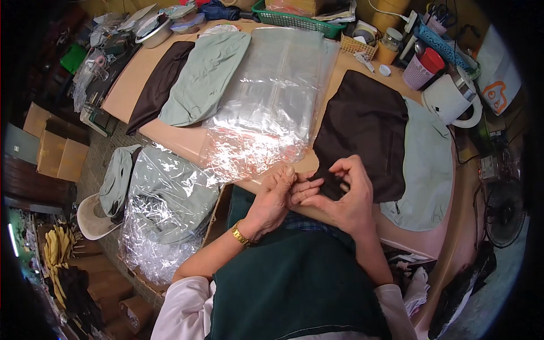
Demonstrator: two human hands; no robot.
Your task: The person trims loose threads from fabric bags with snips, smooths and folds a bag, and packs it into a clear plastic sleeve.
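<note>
My left hand (277, 195), with a gold watch at the wrist, is at the near table edge, thumb and forefinger pressed together; what they pinch, if anything, is too small to tell. Just to its right, my right hand (350, 198) has thumb and curved fingers apart, over the near left corner of a dark brown cloth piece (362, 124). That piece partly covers a pale green one (428, 170). Clear plastic bags (272, 85) lie in a stack left of it. Farther left are another pale green piece (207, 73) and a dark brown one (161, 85).
Below the table's left edge, a plastic-wrapped pale green bundle (170, 198) sits near a stool (93, 218). At the back stand a green basket (300, 20), a wicker basket (358, 45), a pink cup (422, 68) and a white kettle (450, 96). A fan (504, 212) is at right.
</note>
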